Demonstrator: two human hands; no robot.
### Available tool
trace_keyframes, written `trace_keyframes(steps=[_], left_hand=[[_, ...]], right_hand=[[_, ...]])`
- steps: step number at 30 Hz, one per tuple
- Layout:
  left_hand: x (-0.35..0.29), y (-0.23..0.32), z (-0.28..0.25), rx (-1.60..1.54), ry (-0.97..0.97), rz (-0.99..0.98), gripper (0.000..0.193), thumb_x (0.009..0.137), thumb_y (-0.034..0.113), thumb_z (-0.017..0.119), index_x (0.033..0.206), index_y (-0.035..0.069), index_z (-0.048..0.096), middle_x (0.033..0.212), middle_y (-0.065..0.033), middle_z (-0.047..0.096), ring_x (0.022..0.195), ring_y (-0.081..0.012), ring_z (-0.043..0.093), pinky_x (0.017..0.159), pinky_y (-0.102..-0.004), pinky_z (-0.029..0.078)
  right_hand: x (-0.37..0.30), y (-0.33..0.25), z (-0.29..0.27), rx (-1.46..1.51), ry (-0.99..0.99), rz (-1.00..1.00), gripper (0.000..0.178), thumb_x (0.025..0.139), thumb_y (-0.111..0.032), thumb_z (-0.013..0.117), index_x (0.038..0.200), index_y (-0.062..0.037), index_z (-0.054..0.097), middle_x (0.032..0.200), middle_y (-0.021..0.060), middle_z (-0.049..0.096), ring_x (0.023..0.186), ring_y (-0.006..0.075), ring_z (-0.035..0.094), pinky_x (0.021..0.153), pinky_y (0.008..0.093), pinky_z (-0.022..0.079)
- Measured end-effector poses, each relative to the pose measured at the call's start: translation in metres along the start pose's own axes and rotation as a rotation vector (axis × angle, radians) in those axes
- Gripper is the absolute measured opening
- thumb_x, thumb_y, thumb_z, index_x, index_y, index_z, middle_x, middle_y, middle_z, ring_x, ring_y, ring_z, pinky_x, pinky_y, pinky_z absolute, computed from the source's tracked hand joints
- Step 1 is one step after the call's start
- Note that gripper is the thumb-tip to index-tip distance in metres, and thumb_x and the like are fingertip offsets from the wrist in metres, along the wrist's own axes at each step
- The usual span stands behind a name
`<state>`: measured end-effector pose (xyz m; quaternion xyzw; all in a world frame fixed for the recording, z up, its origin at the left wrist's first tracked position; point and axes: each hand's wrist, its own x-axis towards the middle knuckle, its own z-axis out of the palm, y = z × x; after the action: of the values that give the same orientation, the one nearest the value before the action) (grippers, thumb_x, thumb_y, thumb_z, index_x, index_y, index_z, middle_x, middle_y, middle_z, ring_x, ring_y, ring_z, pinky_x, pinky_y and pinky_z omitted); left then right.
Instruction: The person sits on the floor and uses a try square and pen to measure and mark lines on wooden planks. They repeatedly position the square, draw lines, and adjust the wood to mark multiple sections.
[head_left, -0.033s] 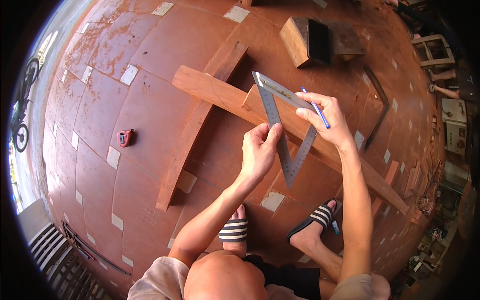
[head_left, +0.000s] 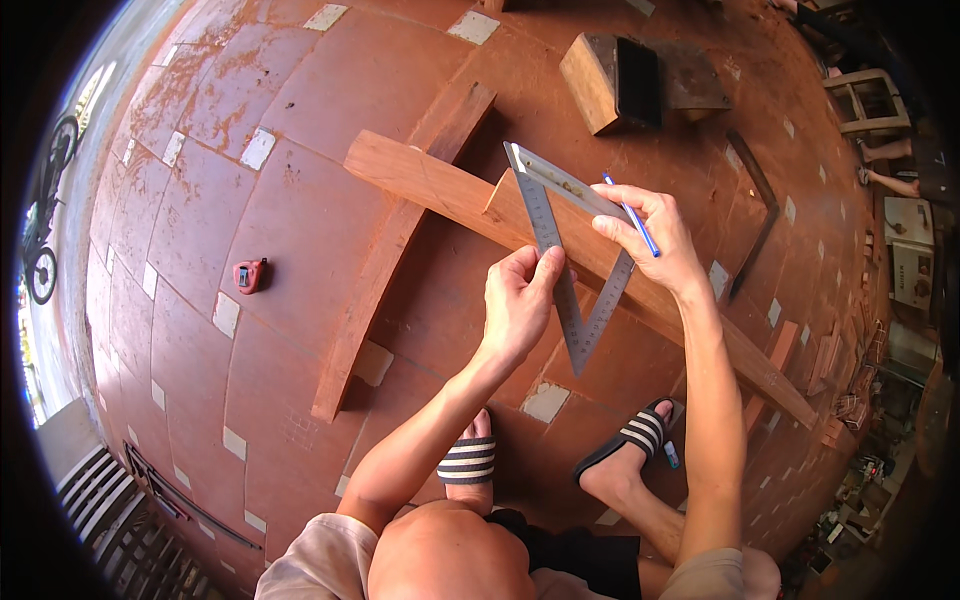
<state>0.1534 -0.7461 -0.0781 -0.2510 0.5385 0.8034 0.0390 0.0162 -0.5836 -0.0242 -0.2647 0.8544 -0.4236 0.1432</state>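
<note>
The red tiled floor [head_left: 300,230] spreads under me, dusty, with pale small squares at the tile corners. Across it a long wooden beam [head_left: 420,180] runs from far left toward near right, lying over a second plank [head_left: 370,290] that slants from far to near. On the beam rests a metal framing square [head_left: 560,270], its corner pointing near toward me and its two ruled arms spreading away. My left hand [head_left: 518,300] is closed on the left arm of the square, thumb and fingers pinching the blade. My right hand [head_left: 655,235] presses on the other arm at the far right, its grip closed around a blue pencil [head_left: 632,215] that sticks out past my fingers; I cannot tell whether the tip meets the wood. A wooden block [head_left: 590,68] sits farther off, and a small red tape measure [head_left: 248,275] lies well to the left. My striped sandals [head_left: 468,460] show near, partly hidden by my forearms.
</note>
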Motion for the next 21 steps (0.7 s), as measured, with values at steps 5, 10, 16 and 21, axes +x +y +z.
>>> trace_keyframes(steps=[5,10,16,21], left_hand=[[0.007,0.0009,-0.0014,0.033,0.01,0.039,0.039,0.107,0.033,0.065,0.092,-0.002,0.073,0.079,-0.0053,0.075,0.068,-0.0076,0.062,0.061,-0.0287,0.05],[0.0077,0.0028,-0.0023,0.026,0.003,0.039,0.038,0.107,0.032,0.065,0.091,-0.002,0.074,0.079,-0.0043,0.075,0.069,-0.0073,0.061,0.062,-0.0287,0.05],[0.0089,0.0037,-0.0025,0.01,-0.003,0.036,0.037,0.108,0.03,0.064,0.091,-0.002,0.074,0.079,-0.0036,0.075,0.07,-0.0072,0.061,0.064,-0.0288,0.05],[0.0086,0.0036,-0.0022,0.018,0.002,0.049,0.037,0.108,0.029,0.064,0.091,-0.002,0.075,0.078,-0.0039,0.074,0.071,-0.0069,0.061,0.064,-0.0286,0.05]], right_hand=[[0.0053,0.0007,0.0001,0.027,-0.009,0.029,0.039,0.092,-0.019,0.08,0.124,0.0044,0.074,0.101,0.0164,0.08,0.086,0.0154,0.074,0.081,0.0313,0.057],[0.0063,0.0005,-0.0004,0.014,-0.014,0.052,0.039,0.092,-0.019,0.081,0.123,0.0036,0.074,0.099,0.0152,0.08,0.083,0.015,0.073,0.079,0.0311,0.057],[0.0064,0.0002,0.0013,0.0,0.008,0.018,0.038,0.092,-0.019,0.08,0.123,0.0032,0.074,0.097,0.0142,0.079,0.08,0.0149,0.072,0.077,0.0311,0.056],[0.0074,-0.0007,-0.0005,-0.002,-0.003,0.017,0.038,0.092,-0.019,0.08,0.123,0.0034,0.075,0.099,0.0163,0.08,0.083,0.016,0.073,0.08,0.0315,0.057]])
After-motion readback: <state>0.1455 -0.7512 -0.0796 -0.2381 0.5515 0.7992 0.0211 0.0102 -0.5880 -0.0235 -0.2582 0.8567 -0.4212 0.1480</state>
